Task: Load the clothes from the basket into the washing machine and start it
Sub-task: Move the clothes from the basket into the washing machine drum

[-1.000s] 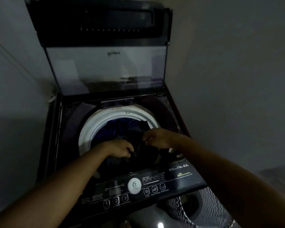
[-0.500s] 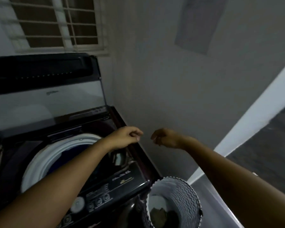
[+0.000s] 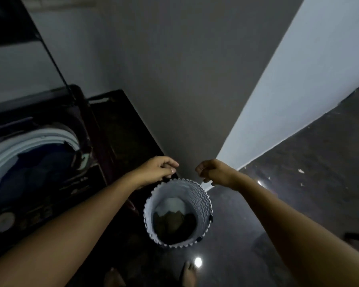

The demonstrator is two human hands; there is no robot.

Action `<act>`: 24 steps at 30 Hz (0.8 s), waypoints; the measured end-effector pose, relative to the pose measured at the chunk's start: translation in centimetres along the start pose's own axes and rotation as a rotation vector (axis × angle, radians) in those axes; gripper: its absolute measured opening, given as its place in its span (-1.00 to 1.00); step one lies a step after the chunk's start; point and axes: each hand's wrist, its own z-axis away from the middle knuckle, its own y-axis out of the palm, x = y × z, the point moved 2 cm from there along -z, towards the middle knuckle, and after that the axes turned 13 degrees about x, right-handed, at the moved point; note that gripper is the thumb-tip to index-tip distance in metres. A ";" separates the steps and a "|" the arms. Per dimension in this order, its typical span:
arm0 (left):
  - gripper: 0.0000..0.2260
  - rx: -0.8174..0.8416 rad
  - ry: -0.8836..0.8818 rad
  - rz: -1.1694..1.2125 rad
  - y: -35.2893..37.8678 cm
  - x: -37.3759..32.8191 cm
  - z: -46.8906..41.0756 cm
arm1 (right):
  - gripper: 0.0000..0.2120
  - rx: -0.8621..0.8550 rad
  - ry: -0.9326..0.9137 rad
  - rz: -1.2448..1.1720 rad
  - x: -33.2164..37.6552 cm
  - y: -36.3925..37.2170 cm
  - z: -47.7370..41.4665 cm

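The basket (image 3: 202, 204) stands upright on the floor (image 3: 298, 183), just to the right of the washing machine (image 3: 116, 131). It is a pale, round container with a zigzag pattern and a toothed rim. Dark clothes (image 3: 174, 224) lie at its bottom. The light is too dim to tell individual garments apart.

Both hands are above the far rim of the basket, apart from each other.
- Left hand (image 3: 158, 168): fingers loosely curled, thumb near the fingertips, holding nothing. It is over the edge where the machine meets the basket.
- Right hand (image 3: 216, 171): fingers loosely curled and pointing down, holding nothing. It is clear of the basket rim.

The washing machine is a dark top-loader at the left.
- Lid (image 3: 13, 59): raised and standing open.
- Drum opening: ringed by a white collar (image 3: 56, 135).
- Drum contents: blue and dark laundry (image 3: 35, 168) lies inside.
- Control panel (image 3: 29, 214): along the near edge, with a round white dial. The labels are not readable.

A grey wall (image 3: 174, 79) rises behind the basket. Two bare feet (image 3: 189, 274) show at the bottom edge, beside a bright reflection (image 3: 198, 262) on the floor.
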 end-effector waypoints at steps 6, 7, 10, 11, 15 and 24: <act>-0.77 -0.015 -0.145 0.111 5.6 6.8 -4.4 | -0.82 0.060 0.071 -0.101 -9.3 2.9 -4.3; -0.77 -0.011 -0.170 0.126 6.2 8.4 -5.3 | -0.81 0.058 0.075 -0.114 -10.7 3.7 -5.7; -0.80 -0.010 -0.239 0.164 7.5 13.4 -8.1 | -0.83 0.082 0.093 -0.131 -14.0 6.5 -9.6; -0.81 -0.013 -0.259 0.169 7.7 15.2 -9.4 | -0.84 0.091 0.091 -0.134 -15.1 7.5 -11.2; -0.83 0.001 -0.328 0.197 9.2 23.4 -15.1 | -0.87 0.131 0.103 -0.131 -20.5 12.3 -18.9; -0.71 -0.047 -0.573 0.314 13.8 43.3 -27.7 | -0.70 0.261 0.295 0.005 -33.2 22.5 -35.4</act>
